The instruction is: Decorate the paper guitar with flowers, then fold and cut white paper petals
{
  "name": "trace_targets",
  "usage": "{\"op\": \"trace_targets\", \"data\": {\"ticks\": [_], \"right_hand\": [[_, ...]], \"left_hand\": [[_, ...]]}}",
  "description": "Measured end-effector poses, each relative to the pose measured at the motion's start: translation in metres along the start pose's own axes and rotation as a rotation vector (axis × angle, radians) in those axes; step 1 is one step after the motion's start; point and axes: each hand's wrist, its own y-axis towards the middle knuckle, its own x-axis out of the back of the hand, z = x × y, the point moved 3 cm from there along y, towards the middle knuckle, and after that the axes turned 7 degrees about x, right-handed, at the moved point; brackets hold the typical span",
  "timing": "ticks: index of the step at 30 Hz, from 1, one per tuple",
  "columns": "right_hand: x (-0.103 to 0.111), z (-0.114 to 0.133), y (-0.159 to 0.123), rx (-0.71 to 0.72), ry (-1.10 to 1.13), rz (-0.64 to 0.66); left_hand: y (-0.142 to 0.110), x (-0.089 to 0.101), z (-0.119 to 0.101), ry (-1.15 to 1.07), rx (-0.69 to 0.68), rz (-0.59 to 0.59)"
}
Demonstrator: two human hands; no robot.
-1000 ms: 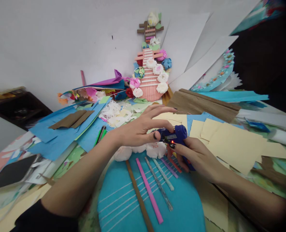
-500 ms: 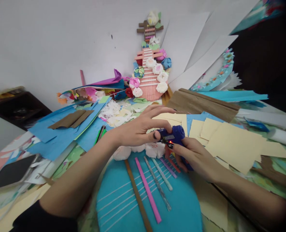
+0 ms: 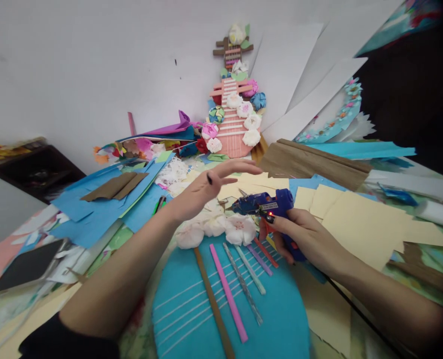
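My right hand is closed round the handle of a blue glue gun. A red light glows on its side, and its nozzle points left. My left hand hovers left of the nozzle, fingers stretched out and apart, holding nothing. Below both hands lies a turquoise guitar-shaped board with thin white strings. Across it run a brown strip, a pink strip and several other coloured strips. White paper flowers sit along its upper edge, under the glue gun.
A pink paper guitar with flowers leans on the wall. Cream paper sheets lie at right, with a brown paper roll behind. Blue sheets and a dark phone are at left. A black cord trails from the glue gun.
My left hand has come away from the glue gun, turning and lifting to the left with its fingers straightened. My right hand still holds the glue gun in nearly the same place.
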Motion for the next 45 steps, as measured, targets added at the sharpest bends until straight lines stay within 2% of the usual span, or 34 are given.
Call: {"op": "trace_targets", "data": {"ticks": [3,10,14,17,22,24,31,35,39,42,45], "right_hand": [[-0.002,-0.001,0.001,0.002,0.015,0.002],[-0.007,0.002,0.003,0.044,0.011,0.04],[-0.008,0.003,0.004,0.026,0.027,0.054],[-0.008,0.002,0.004,0.016,0.032,0.07],[-0.008,-0.001,0.004,0.014,-0.007,0.066],[-0.008,-0.002,0.004,0.011,-0.02,0.063],[-0.007,0.005,0.002,-0.001,-0.032,0.068],[-0.005,0.007,0.002,-0.017,0.007,0.091],[-0.004,0.006,0.001,-0.023,0.126,0.109],[0.003,0.01,-0.002,0.0,0.179,0.026],[0.022,0.016,-0.006,0.092,0.045,-0.134]], "left_hand": [[-0.005,0.002,-0.001,-0.017,0.022,-0.06],[-0.011,-0.006,-0.013,0.261,-0.032,0.038],[-0.009,-0.006,-0.01,0.24,-0.025,-0.008],[-0.017,0.0,-0.002,0.205,0.087,-0.097],[-0.047,0.006,0.019,0.311,0.54,-0.13],[-0.057,0.004,0.024,0.326,0.656,-0.131],[-0.067,-0.01,0.037,0.343,0.706,-0.124],[-0.07,-0.009,0.043,0.348,0.769,-0.114],[-0.074,-0.005,0.045,0.356,0.808,-0.056],[-0.078,0.0,0.045,0.299,0.854,-0.022],[-0.082,0.004,0.045,0.178,0.9,0.011]]}}
